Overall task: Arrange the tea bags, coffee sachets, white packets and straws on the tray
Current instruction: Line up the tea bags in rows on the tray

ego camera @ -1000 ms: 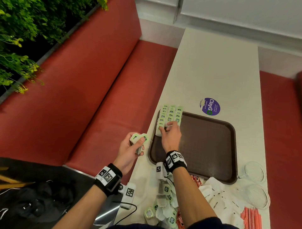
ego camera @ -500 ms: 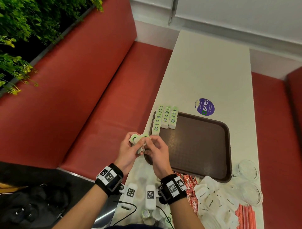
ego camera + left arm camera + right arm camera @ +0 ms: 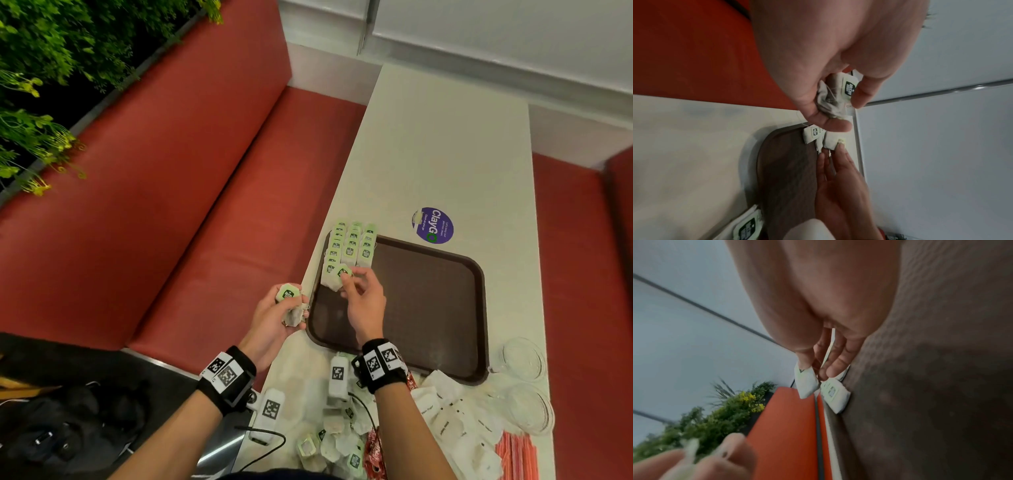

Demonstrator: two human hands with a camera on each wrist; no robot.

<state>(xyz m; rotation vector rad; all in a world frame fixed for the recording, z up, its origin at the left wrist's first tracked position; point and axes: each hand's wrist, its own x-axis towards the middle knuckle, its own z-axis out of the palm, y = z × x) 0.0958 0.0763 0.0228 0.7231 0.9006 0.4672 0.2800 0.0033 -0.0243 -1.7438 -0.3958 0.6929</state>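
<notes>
A brown tray (image 3: 428,301) lies on the white table, with three rows of green-labelled tea bags (image 3: 351,245) along its far left corner. My right hand (image 3: 363,298) pinches one tea bag (image 3: 337,277) at the near end of the left row; in the right wrist view that tea bag (image 3: 806,382) hangs between thumb and fingers just above the tray (image 3: 931,386). My left hand (image 3: 274,318), off the table's left edge, grips a small bunch of tea bags (image 3: 291,305); its own view shows the bunch (image 3: 836,95) crumpled in the fingers.
Near me lie loose tea bags (image 3: 337,442), red coffee sachets (image 3: 375,452), white packets (image 3: 455,425) and red-striped straws (image 3: 517,455). Two glass cups (image 3: 524,359) stand right of the tray. A purple sticker (image 3: 433,225) is beyond it. A red bench (image 3: 205,205) runs left.
My right hand went from the rows back to my left hand, took a tea bag there, and has carried it forward to the near end of the left row.
</notes>
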